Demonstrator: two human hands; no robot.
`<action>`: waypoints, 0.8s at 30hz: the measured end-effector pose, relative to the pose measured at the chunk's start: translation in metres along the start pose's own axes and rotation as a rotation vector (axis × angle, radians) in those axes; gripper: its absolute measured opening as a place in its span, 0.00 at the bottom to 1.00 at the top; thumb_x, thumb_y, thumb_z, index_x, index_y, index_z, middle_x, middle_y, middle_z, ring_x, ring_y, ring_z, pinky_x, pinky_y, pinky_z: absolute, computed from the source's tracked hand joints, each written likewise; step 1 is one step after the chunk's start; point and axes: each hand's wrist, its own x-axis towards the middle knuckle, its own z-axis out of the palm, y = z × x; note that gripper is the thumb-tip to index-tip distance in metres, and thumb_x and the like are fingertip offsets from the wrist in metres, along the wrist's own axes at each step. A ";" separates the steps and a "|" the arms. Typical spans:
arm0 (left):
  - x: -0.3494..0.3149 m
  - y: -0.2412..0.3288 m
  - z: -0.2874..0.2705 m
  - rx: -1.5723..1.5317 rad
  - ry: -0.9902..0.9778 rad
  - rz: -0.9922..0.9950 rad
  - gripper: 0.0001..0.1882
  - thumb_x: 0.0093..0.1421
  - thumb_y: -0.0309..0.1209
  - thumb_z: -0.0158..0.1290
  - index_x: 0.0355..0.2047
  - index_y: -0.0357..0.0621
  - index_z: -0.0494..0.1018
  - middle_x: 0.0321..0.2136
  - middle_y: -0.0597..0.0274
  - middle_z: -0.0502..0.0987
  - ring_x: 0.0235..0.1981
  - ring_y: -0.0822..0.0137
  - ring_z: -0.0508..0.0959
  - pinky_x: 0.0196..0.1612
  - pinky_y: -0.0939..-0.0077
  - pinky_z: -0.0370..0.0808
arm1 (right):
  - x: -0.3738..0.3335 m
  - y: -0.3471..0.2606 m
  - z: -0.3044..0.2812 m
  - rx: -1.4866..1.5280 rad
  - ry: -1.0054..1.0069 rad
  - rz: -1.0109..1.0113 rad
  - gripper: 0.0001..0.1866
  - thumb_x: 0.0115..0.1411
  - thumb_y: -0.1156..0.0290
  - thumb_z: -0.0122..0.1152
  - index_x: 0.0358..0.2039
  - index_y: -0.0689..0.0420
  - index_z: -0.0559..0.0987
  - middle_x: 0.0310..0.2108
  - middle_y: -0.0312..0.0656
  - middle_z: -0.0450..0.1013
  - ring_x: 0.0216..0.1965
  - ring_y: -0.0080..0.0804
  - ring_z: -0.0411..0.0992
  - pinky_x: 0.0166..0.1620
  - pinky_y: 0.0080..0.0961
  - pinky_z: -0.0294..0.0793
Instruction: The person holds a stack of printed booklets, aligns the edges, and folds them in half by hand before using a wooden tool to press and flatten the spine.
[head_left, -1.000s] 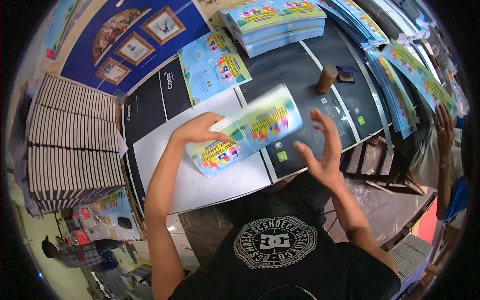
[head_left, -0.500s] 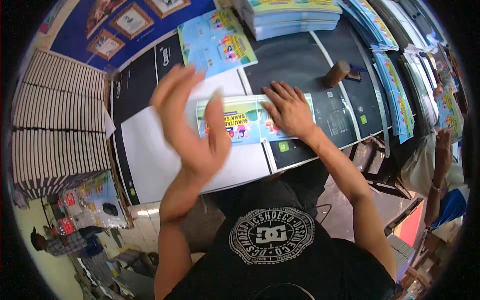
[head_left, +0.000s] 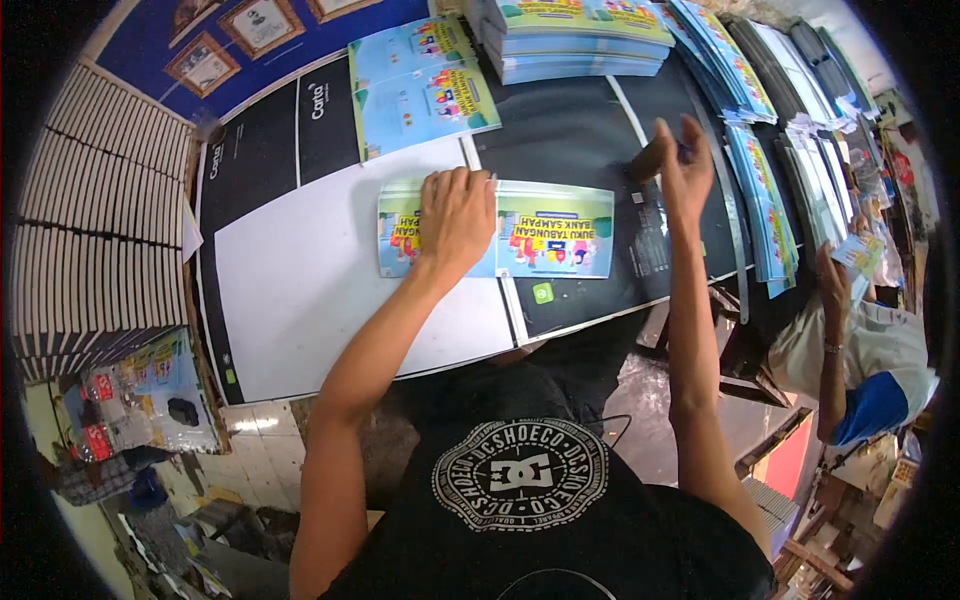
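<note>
A long printed booklet cover (head_left: 555, 245), green and blue with cartoon figures, lies flat across a white sheet (head_left: 330, 300) and the black table covering. My left hand (head_left: 455, 220) rests on its left half, palm down, fingers stretched out and close together. To the right, my right hand (head_left: 684, 170) is over a brown cylindrical block (head_left: 643, 165), covering part of it, with its fingers apart. Between those fingers a small dark blue thing shows; I cannot make out its kind.
More printed covers (head_left: 425, 95) lie at the back, beside a tall stack of them (head_left: 585, 55). Further piles (head_left: 760, 200) line the right side, past a metal ruler (head_left: 735, 240). Stacked books (head_left: 105, 220) stand at the left. A co-worker's hand (head_left: 832, 275) holds a printed piece at far right.
My left hand has come down from the air onto the cover's left half. My right hand has left the cover and moved right to the brown block. The view has shifted slightly.
</note>
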 end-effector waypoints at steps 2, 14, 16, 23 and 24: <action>-0.003 0.001 -0.002 0.034 0.001 -0.054 0.12 0.71 0.34 0.46 0.42 0.40 0.76 0.38 0.51 0.77 0.44 0.49 0.75 0.57 0.50 0.66 | 0.000 0.009 0.010 0.117 -0.080 0.098 0.28 0.62 0.54 0.70 0.52 0.64 0.79 0.46 0.49 0.79 0.47 0.33 0.76 0.51 0.28 0.74; -0.010 0.014 -0.002 0.099 0.052 -0.141 0.09 0.68 0.32 0.49 0.37 0.41 0.77 0.34 0.55 0.77 0.39 0.52 0.75 0.50 0.55 0.68 | -0.045 -0.084 -0.013 1.139 -0.383 -0.172 0.35 0.71 0.46 0.28 0.18 0.58 0.70 0.22 0.46 0.73 0.24 0.40 0.71 0.36 0.39 0.74; -0.015 0.013 -0.005 0.159 0.044 -0.130 0.09 0.68 0.32 0.50 0.36 0.42 0.77 0.34 0.55 0.77 0.39 0.53 0.75 0.49 0.55 0.68 | -0.081 -0.117 -0.036 1.101 -0.519 -0.386 0.31 0.70 0.50 0.35 0.17 0.57 0.69 0.21 0.45 0.73 0.24 0.40 0.72 0.33 0.40 0.74; -0.006 0.010 -0.023 0.047 -0.034 -0.067 0.15 0.64 0.40 0.59 0.42 0.41 0.76 0.40 0.57 0.79 0.44 0.53 0.77 0.49 0.56 0.70 | -0.128 -0.074 0.017 0.720 -0.653 -0.222 0.27 0.61 0.51 0.53 0.19 0.65 0.74 0.21 0.47 0.75 0.25 0.39 0.76 0.35 0.33 0.76; 0.003 -0.002 -0.034 0.050 -0.032 -0.081 0.15 0.64 0.40 0.59 0.42 0.41 0.76 0.40 0.57 0.79 0.44 0.53 0.77 0.49 0.56 0.70 | -0.120 -0.073 0.023 0.731 -0.654 -0.188 0.22 0.57 0.56 0.55 0.19 0.65 0.74 0.21 0.46 0.74 0.25 0.39 0.75 0.34 0.32 0.76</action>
